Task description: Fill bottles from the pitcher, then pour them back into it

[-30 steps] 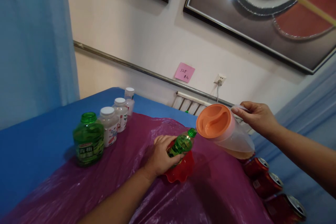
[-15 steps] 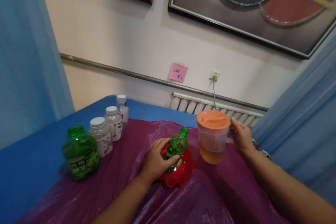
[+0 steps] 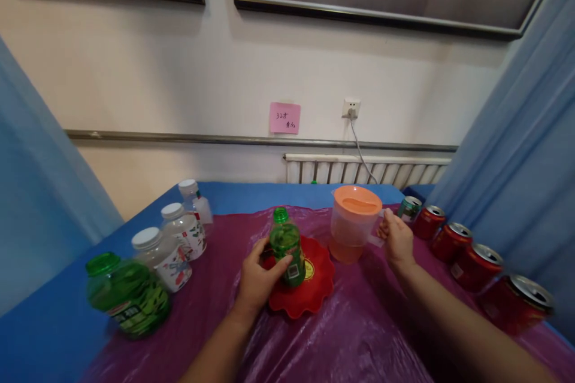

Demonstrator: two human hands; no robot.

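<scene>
My left hand [image 3: 259, 272] is wrapped round a small green plastic bottle [image 3: 286, 248] with an uncapped neck. The bottle stands nearly upright over a red scalloped plate [image 3: 317, 293]. To its right, my right hand [image 3: 396, 238] grips the handle of a clear plastic pitcher [image 3: 345, 230] with an orange lid [image 3: 358, 199]. Amber liquid fills its lower part. The pitcher looks upright beside the plate; whether its base touches the table cannot be told.
On the left stand a large green bottle [image 3: 130, 296] and several clear white-capped bottles [image 3: 168, 257]. Several drink cans [image 3: 477, 266] line the right side. Purple plastic sheeting [image 3: 359, 329] covers part of the blue table [image 3: 251, 197]. A radiator [image 3: 327, 167] is behind.
My view has levelled and shifted right, bringing the cans into sight. The green bottle has come more upright in my left hand. My right hand still holds the pitcher.
</scene>
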